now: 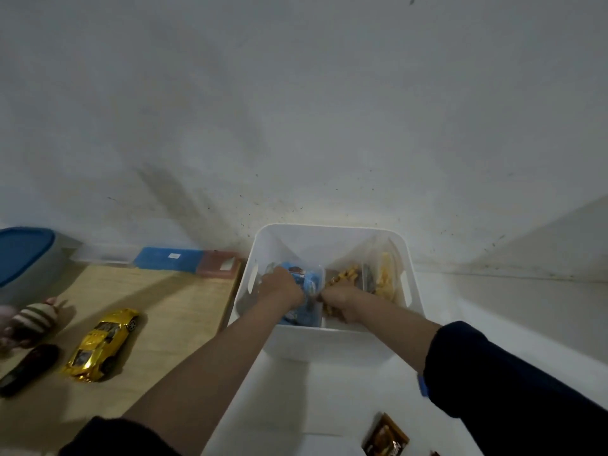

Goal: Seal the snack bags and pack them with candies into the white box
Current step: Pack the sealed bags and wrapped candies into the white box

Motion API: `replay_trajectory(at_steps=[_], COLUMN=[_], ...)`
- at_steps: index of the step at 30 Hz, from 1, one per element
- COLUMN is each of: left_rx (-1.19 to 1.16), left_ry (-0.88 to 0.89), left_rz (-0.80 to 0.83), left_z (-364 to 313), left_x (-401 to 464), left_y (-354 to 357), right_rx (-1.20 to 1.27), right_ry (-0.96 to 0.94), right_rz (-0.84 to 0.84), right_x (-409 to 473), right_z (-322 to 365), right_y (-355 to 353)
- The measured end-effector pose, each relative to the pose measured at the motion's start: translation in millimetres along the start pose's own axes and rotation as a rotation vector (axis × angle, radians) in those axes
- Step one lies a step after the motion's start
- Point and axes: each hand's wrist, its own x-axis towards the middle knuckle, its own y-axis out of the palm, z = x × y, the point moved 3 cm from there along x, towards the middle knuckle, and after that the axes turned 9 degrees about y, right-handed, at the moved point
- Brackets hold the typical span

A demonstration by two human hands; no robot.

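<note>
Both my hands reach down inside the white box (pixel 329 343), which stands on a white surface against the wall. My left hand (pixel 279 291) grips a blue snack bag (pixel 306 281) in the box's left half. My right hand (pixel 340 302) holds the same bag's right edge, just over a clear bag of brown snacks (pixel 345 276). A clear bag of yellow snacks (pixel 385 278) leans against the box's right wall. A brown wrapped candy (pixel 385 437) lies on the white surface near me.
On the wooden table at left lie a gold toy car (pixel 102 343), a dark shoe-like object (pixel 28 368) and a striped plush toy (pixel 33 319). A blue-lidded container (pixel 23 255) and blue and red flat boxes (pixel 187 260) sit by the wall.
</note>
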Motion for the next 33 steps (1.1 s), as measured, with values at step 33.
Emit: replay_trajectory(at_steps=[33], left_rx=[0.235], left_ry=[0.060], left_rz=[0.333], left_z=[-59.0], left_x=[-338.6], left_y=[312.9], right_rx=[-0.699], right_ry=[-0.213], right_rz=[-0.625], right_x=[-155.2], right_z=[-487.6], right_y=[-176.7])
